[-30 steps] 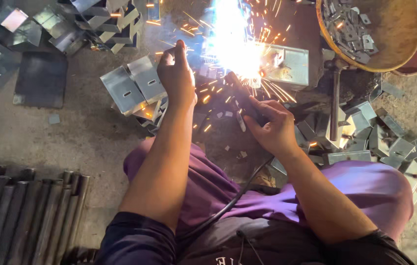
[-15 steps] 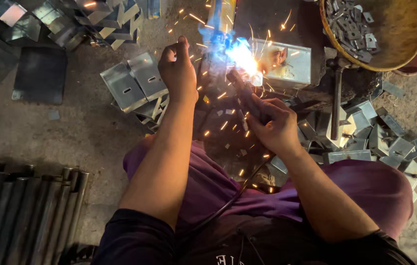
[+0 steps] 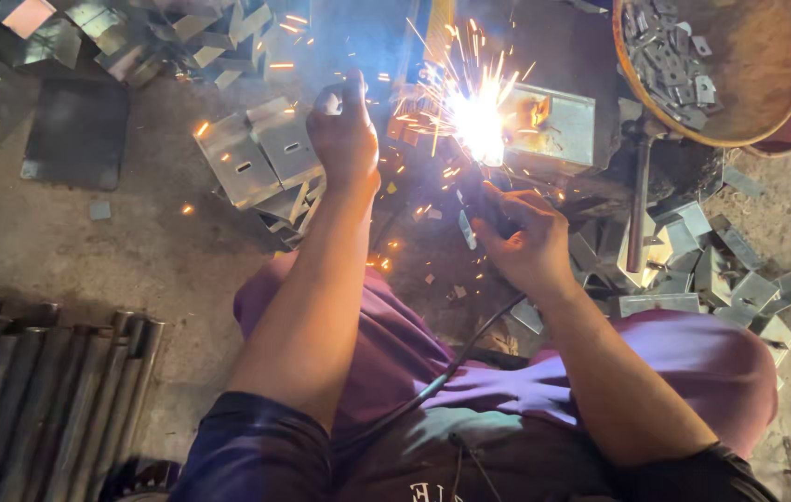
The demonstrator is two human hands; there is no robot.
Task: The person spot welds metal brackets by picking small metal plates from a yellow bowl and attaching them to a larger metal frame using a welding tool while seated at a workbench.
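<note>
Right hand (image 3: 530,244) closed around a dark welding holder (image 3: 481,200), tip at a white arc (image 3: 477,119) on the near-left edge of a grey metal box piece (image 3: 553,125). Cable (image 3: 432,381) runs from the holder back across the lap. Left hand (image 3: 344,130) closed in a fist just left of the arc; what it grips cannot be told. Sparks scatter over floor (image 3: 88,251). Folded brackets (image 3: 260,158) lie left of the left hand; more brackets (image 3: 721,270) right. Round pan of small plates (image 3: 693,65) far right. Rods (image 3: 42,390) near left.

Risks, judged: both hands bare and close to the arc, so sparks could burn skin; sparks landing on the purple trousers (image 3: 414,344) could scorch cloth; a slip of the tip would break the arc or mar the seam.
</note>
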